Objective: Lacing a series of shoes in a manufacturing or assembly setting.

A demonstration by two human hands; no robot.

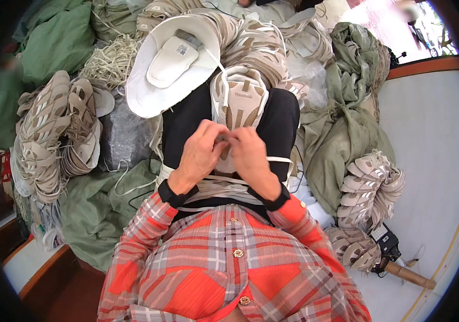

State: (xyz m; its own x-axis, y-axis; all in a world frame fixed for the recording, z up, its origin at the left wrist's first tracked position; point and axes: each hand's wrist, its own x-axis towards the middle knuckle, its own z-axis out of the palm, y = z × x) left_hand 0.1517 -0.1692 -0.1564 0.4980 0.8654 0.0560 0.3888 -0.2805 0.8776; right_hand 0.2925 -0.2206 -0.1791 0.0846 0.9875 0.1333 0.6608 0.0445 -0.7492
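A beige and white shoe upper lies over my lap, its tongue end away from me and a white lace looped at its far end. Both hands meet over the near part of it. My left hand is closed, thumb and fingertips pinched together. Against it, my right hand is pinched too. What sits between the fingertips is hidden and slightly blurred. A white lace sticks out past my right wrist, and several pale laces run across my lap beneath the hands.
Nested uppers reach back from my knees; a white-lined piece faces me at left. More stacks lie left and right. Green sacking, a heap of laces and a wooden stick surround me.
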